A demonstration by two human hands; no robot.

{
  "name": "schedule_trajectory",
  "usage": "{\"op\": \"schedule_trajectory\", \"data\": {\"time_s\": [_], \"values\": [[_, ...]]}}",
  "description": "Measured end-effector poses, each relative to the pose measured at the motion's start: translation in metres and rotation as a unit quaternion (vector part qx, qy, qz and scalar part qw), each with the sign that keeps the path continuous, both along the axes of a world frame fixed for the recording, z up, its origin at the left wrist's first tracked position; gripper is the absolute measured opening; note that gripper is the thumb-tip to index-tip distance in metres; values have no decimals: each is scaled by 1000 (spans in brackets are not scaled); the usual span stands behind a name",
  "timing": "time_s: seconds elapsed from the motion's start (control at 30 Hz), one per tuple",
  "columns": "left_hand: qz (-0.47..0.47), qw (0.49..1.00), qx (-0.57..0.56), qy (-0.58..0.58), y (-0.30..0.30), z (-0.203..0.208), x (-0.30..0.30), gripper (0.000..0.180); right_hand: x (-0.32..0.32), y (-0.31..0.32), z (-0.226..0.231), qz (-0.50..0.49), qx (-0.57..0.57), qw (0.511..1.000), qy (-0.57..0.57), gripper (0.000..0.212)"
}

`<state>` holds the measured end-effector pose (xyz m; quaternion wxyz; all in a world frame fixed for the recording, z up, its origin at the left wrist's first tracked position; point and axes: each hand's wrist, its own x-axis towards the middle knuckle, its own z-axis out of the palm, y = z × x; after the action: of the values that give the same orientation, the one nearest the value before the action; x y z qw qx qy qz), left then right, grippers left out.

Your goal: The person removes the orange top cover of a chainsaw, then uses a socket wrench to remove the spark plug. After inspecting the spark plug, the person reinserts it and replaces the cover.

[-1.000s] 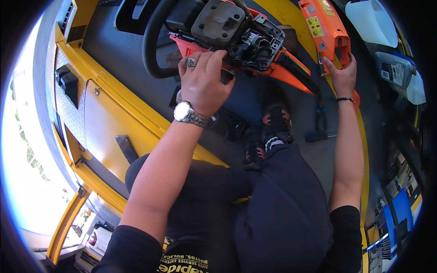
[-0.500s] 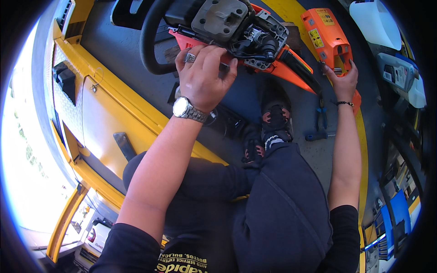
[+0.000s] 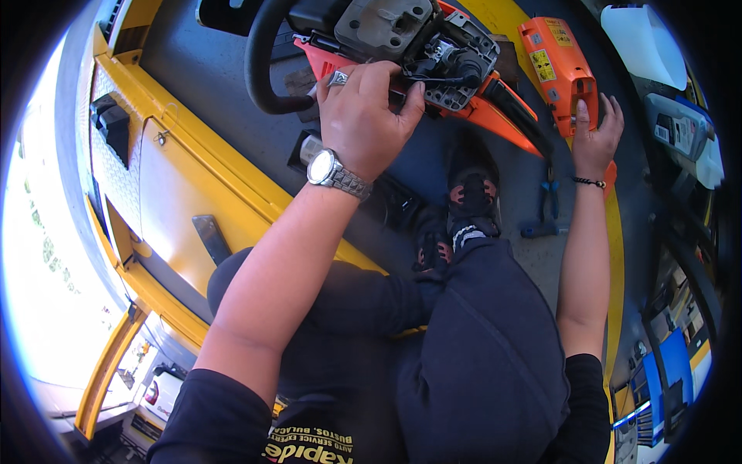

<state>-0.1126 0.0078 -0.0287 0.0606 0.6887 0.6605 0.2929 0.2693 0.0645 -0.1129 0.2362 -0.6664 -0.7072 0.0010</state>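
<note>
The chainsaw (image 3: 452, 66) lies at the top centre with its top off, baring the dark engine parts and the orange rear handle (image 3: 495, 124). My left hand (image 3: 365, 120), with a ring and a watch, curls its fingers onto the saw's near side; their tips are partly hidden. On the right, the orange chainsaw cover (image 3: 558, 69) rests on the floor. My right hand (image 3: 597, 143) is at the cover's near end, fingers spread and upright, not closed round it.
Blue-handled pliers (image 3: 549, 197) and a screwdriver (image 3: 539, 230) lie on the floor between my shoe (image 3: 473, 193) and right forearm. White plastic jugs (image 3: 645, 46) stand at the far right. A yellow metal frame (image 3: 201, 193) runs along the left. A wooden block (image 3: 506, 62) sits beside the saw.
My right hand has let go of the cover's near end and opened its fingers. My left hand stays on the chainsaw; the whole view has shifted slightly.
</note>
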Motion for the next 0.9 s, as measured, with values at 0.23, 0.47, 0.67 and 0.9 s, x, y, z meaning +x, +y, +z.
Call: {"op": "schedule_trajectory", "data": {"time_s": [0.23, 0.47, 0.67, 0.9], "values": [[-22, 999, 0, 27, 3, 2, 0, 25, -146, 5, 93, 322, 84, 938, 101, 46], [-97, 990, -62, 80, 16, 19, -4, 15, -166, 10, 79, 351, 36, 927, 123, 43], [-62, 989, -134, 4, 19, 18, -8, 22, -166, 8, 97, 355, -54, 922, 143, 92], [-86, 965, -225, -107, 23, 39, -18, 32, -163, 9, 77, 296, 53, 940, 163, 53]]}}
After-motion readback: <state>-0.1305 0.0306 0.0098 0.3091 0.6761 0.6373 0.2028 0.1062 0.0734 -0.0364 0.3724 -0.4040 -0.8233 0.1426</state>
